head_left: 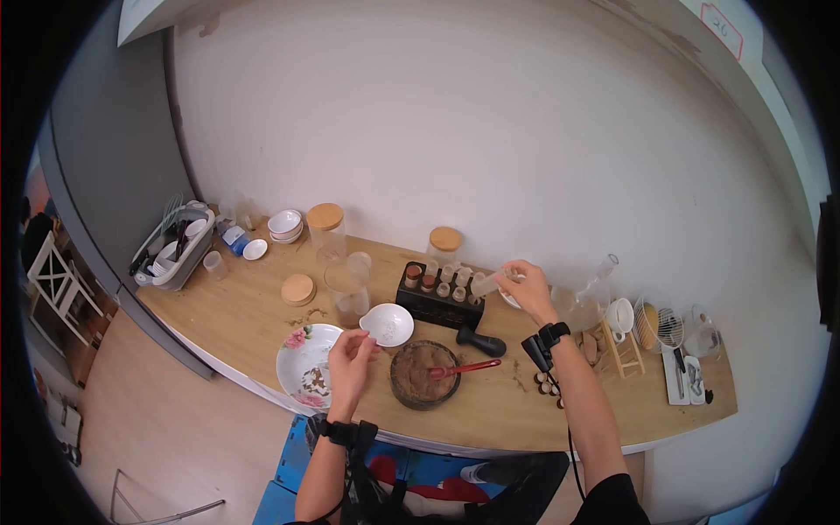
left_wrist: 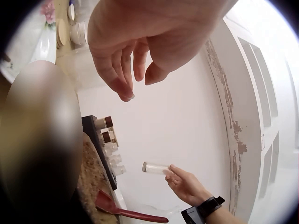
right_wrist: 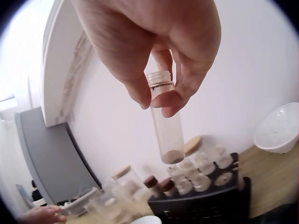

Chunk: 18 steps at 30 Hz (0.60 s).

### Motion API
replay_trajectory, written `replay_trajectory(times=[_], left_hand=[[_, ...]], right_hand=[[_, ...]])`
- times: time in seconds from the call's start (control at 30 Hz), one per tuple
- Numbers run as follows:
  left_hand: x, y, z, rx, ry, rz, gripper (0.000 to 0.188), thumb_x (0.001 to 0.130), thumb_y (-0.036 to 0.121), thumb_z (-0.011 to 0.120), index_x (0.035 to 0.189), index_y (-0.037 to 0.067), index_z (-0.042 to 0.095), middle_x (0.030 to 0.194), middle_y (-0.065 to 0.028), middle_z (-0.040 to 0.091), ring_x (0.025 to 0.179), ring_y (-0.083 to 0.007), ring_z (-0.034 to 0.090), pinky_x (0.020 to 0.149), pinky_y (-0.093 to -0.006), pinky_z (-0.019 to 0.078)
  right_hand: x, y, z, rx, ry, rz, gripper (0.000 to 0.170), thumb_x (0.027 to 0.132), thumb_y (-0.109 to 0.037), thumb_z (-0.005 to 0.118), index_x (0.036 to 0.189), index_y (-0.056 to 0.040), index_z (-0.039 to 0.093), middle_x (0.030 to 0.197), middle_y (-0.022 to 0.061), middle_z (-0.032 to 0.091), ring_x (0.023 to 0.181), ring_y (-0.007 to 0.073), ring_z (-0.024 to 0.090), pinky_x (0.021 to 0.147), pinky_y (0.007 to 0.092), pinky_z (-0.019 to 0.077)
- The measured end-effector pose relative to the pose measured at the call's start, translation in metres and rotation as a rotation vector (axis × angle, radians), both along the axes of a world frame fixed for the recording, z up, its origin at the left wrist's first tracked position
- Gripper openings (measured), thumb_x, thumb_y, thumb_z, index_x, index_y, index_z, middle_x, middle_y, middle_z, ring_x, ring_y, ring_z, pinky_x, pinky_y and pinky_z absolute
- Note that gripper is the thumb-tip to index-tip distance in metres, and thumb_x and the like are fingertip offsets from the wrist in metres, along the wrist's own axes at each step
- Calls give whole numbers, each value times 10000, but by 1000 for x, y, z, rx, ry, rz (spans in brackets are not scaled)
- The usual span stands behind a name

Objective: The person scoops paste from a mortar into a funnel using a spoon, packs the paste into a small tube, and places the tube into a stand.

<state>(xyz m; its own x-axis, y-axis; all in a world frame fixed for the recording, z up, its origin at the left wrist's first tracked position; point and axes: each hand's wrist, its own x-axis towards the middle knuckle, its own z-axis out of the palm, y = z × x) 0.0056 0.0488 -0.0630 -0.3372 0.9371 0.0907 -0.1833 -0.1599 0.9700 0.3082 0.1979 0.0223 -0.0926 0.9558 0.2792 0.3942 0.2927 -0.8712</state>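
Observation:
My right hand (head_left: 528, 289) pinches an uncapped clear glass vial (right_wrist: 168, 126) near its threaded neck. A little brown powder lies at the vial's bottom. It hangs above a black rack (right_wrist: 201, 207) holding several vials, two with brown caps. My left hand (head_left: 348, 366) holds nothing; its fingers are loosely bent, thumb apart, beside a small white bowl (head_left: 387, 323). To its right sits a dark stone mortar (head_left: 416, 403) filled with brown powder (head_left: 417, 360), with a red scoop (head_left: 468, 368) stuck in it. Behind the mortar lies a black-handled tool (head_left: 481, 342).
A floral plate (head_left: 292, 354) with brown bits stands at the front left. Clear jars (head_left: 328, 241) with wooden lids and a dish rack (head_left: 188, 249) are farther back. On the right are a small wooden stand (head_left: 623, 352), a wire whisk (head_left: 670, 328) and a white tray (head_left: 678, 389).

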Motion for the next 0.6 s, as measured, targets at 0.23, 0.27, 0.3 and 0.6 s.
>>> replay_trajectory(times=[0.23,0.27,0.3,0.6], left_hand=[[-22,-15,-21,-91,15,67,98,867,42,558,953,-3,570,836,-69,638,732,-127,625,618,-240,494],[-24,-17,-22,-91,13,72,98,867,42,558,953,-3,570,836,-69,638,732,-127,625,618,-240,494],[-25,-19,-24,-97,17,76,100,870,57,564,956,7,569,832,-69,637,735,-129,622,619,-241,490],[-26,-23,-25,-67,25,70,99,867,38,551,950,-11,574,804,-69,636,722,-127,626,618,-242,500]], right_hand=[[14,35,-66,17,-109,-85,252,759,-103,703,942,44,609,776,98,627,590,158,641,540,276,500],[12,36,-67,38,-164,-111,253,755,-103,705,944,39,613,773,103,625,581,164,645,535,285,502],[10,37,-68,38,-167,-105,253,755,-103,705,944,39,613,773,103,625,581,164,645,535,285,502],[-13,55,-69,63,-632,29,318,646,-125,756,903,30,650,726,128,619,706,252,649,664,342,512]])
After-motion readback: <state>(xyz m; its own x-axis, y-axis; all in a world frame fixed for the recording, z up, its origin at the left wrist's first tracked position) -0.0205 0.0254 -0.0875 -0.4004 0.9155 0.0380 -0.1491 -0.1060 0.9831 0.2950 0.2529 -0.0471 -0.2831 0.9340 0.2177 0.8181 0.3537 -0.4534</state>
